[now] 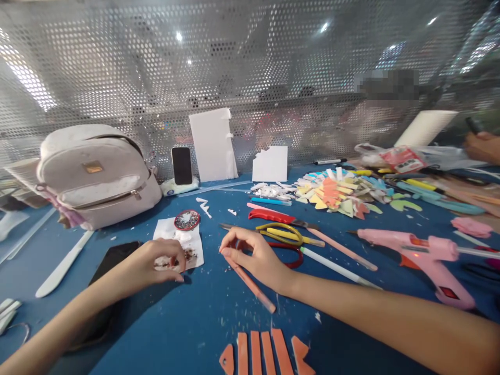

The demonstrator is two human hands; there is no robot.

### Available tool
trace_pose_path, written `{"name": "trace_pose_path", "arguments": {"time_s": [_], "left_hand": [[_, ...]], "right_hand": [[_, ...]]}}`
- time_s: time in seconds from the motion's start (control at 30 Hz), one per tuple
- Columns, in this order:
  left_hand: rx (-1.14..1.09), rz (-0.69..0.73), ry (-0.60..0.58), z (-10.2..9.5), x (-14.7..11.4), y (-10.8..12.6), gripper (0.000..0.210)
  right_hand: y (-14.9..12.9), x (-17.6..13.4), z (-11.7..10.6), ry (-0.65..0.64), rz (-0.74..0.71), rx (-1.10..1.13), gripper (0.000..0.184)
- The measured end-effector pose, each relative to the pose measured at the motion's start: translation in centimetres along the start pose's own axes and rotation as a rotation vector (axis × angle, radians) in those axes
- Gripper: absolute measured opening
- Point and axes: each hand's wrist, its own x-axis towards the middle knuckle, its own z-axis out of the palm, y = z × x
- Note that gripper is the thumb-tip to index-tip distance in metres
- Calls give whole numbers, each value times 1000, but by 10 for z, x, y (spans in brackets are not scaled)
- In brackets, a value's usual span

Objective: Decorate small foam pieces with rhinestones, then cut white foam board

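Observation:
My left hand (166, 258) is curled, thumb and index tips close together, over a white paper (197, 242) with dark brown bits. Whatever it may hold is hidden. My right hand (252, 255) is closed in a pinch; I cannot make out what lies between its fingertips. A salmon-coloured stick (253, 289) runs from near those fingertips toward me, partly under the hand. At the front, orange foam pieces (255, 354) lie in a row: a pointed piece with a hole, several bars and a notched end piece. Yellow-handled scissors (279, 233) lie beyond my right hand.
A pink glue gun (422, 255) lies at right. Behind are a pile of foam scraps (336, 192), a red cutter (271, 215), a propped phone (182, 165) and white boards (213, 146). A backpack (94, 177) and white plastic knife (64, 265) are at left. Another person's hand (484, 147) shows far right.

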Motion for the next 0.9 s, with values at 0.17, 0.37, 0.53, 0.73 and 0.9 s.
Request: {"name": "trace_pose_path", "arguments": {"time_s": [0.17, 0.37, 0.53, 0.73, 0.9], "left_hand": [[-58, 17, -135, -10, -6, -10, 7], [-23, -6, -138, -13, -7, -20, 1], [-17, -12, -142, -10, -5, -22, 3], [-36, -6, -153, -5, -4, -13, 11], [-30, 8, -189, 3, -2, -8, 10]], "right_hand": [[0, 0, 0, -6, -3, 2, 10], [1, 1, 0, -17, 0, -16, 10], [0, 0, 0, -29, -2, -21, 10], [-1, 0, 0, -33, -3, -27, 10], [-1, 0, 0, -26, -9, -39, 10]]}}
